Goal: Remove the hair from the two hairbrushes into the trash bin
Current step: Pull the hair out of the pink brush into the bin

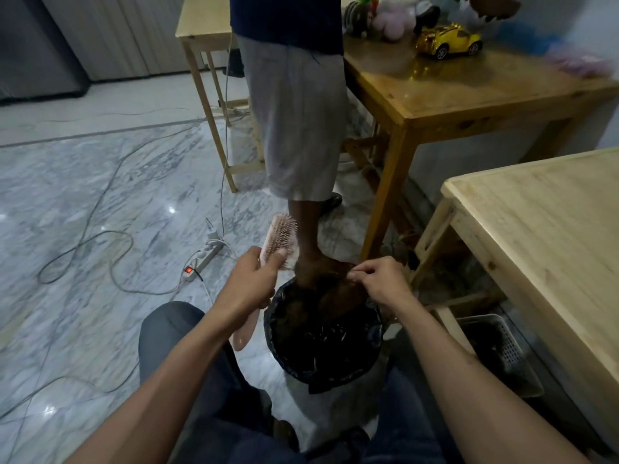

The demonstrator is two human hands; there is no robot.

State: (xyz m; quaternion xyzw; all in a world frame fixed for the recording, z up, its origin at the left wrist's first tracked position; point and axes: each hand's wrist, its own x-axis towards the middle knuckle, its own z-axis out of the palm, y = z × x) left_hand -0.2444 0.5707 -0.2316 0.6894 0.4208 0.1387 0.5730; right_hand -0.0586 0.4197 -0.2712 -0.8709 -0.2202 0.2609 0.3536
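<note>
A pink hairbrush is gripped by my left hand, bristles facing right, its handle end poking out below the hand. The brush hovers just left of the trash bin, which is lined with a black bag and sits on the floor between my knees. My right hand is over the bin's far rim with thumb and finger pinched together; whether any strands of hair are between them is too fine to tell. Only one hairbrush is in view.
Another person's leg and foot stand right behind the bin. A light wooden table is on the right, a darker table with a yellow toy car behind it. A power strip and cables lie on the marble floor at left. A white basket sits under the right table.
</note>
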